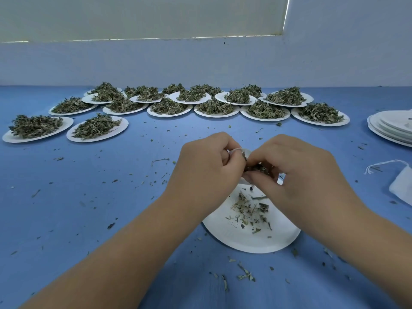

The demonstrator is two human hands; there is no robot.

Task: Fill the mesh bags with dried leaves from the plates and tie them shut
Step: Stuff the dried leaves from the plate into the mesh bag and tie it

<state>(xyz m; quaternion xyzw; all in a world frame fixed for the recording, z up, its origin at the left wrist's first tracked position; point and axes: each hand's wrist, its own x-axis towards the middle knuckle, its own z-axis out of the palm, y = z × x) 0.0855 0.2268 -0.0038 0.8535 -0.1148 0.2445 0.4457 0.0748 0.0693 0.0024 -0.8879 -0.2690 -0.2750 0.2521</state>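
Above a white paper plate that carries only a few leaf scraps, both hands meet. My left hand grips the rim of a small white mesh bag, mostly hidden between the fingers. My right hand pinches a clump of dried leaves at the bag's mouth. Several white plates heaped with dried leaves stand in rows across the far half of the blue table.
A stack of bare white plates sits at the right edge. Another white mesh bag with its drawstring lies at the right, near the table's side. Leaf crumbs are scattered over the blue tabletop. A pale wall rises behind the table.
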